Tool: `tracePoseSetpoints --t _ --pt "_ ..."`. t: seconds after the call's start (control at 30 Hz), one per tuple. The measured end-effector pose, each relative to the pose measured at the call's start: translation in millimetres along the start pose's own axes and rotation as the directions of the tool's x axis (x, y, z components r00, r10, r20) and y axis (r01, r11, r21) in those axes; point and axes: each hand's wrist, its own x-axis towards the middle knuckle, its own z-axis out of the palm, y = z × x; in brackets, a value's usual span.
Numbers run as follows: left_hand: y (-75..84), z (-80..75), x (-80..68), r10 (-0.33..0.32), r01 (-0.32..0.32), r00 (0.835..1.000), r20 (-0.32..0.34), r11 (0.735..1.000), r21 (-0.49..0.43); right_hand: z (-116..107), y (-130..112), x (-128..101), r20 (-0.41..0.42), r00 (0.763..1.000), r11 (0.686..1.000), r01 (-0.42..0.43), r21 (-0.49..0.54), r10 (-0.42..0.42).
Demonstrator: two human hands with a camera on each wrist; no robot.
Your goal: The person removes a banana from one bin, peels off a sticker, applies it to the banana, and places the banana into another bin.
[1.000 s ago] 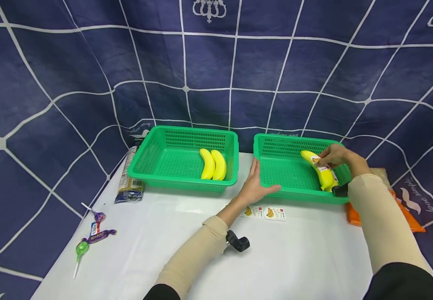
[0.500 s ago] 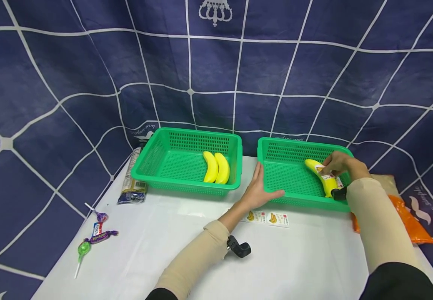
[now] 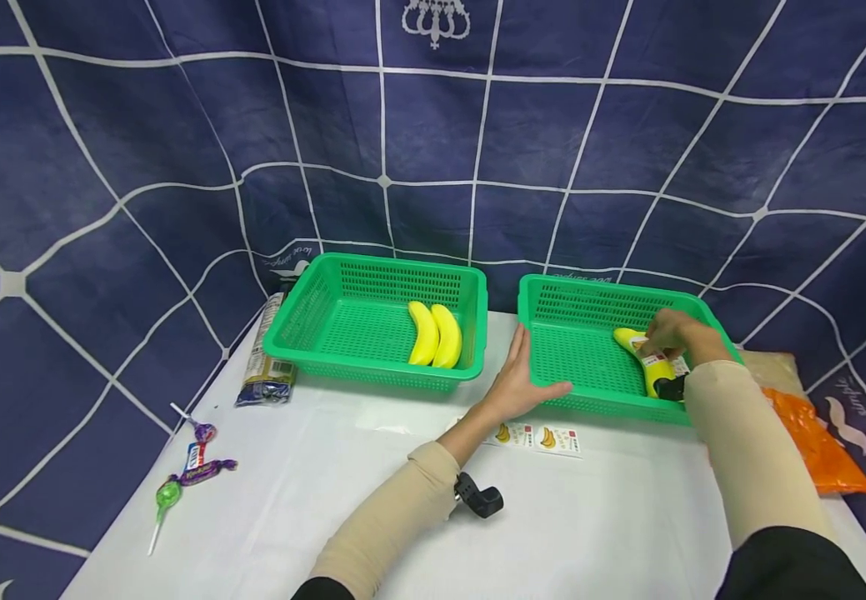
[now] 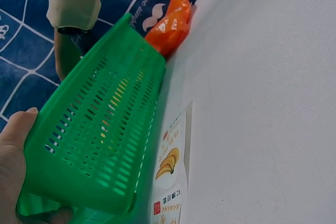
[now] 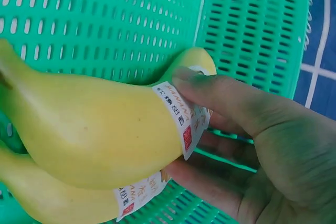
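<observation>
My right hand point(image 3: 676, 332) reaches into the right green basket point(image 3: 590, 402) and holds a yellow banana point(image 3: 655, 367). In the right wrist view, the thumb lies on the white banana label point(image 5: 181, 114) around the banana point(image 5: 100, 124), with other fingers on its far side. A second labelled banana point(image 5: 63, 198) lies right alongside it. My left hand point(image 3: 511, 383) rests at the near left corner of this basket, its fingers straight along the left side and the thumb stretched along the front. The left wrist view shows a fingertip at the basket's rim point(image 4: 68, 90).
To the left stands another green basket point(image 3: 357, 364) with two unlabelled bananas point(image 3: 435, 335). Banana label cards point(image 3: 533, 437) lie before the right basket. An orange bag point(image 3: 815, 442) is at the right, a dark-ended packet point(image 3: 263, 367) and several candies point(image 3: 196, 467) at the left.
My right hand and the banana in it have come lower and nearer within the right basket. The left hand keeps its place at the corner. The head view has shifted slightly.
</observation>
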Motion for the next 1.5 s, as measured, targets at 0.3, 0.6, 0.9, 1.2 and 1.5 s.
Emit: tracePoseSetpoints --t 0.3,0.6,0.9,1.2,1.5 --pt "5.1 2.6 0.3 0.001 -0.001 1.0 0.006 0.999 0.032 4 -4 -2 -0.037 0.994 0.982 -0.105 -0.154 0.1" --pt "8.1 1.4 1.8 0.015 -0.015 1.0 0.016 0.999 0.041 3 -6 -2 -0.043 0.992 0.986 -0.12 -0.117 0.116" --pt "9.9 4.1 1.6 0.018 -0.019 1.0 0.025 0.999 0.032 7 -9 -6 -0.064 0.992 0.985 -0.12 -0.121 0.113" --pt "5.5 4.3 3.9 -0.005 0.005 1.0 -0.006 1.0 0.031 -8 -21 -16 -0.042 0.998 0.986 -0.058 -0.158 0.052" --pt "-0.3 3.2 5.0 0.003 -0.003 1.0 -0.023 1.0 0.017 -16 -29 -15 -0.037 0.998 0.984 -0.061 -0.168 0.056"
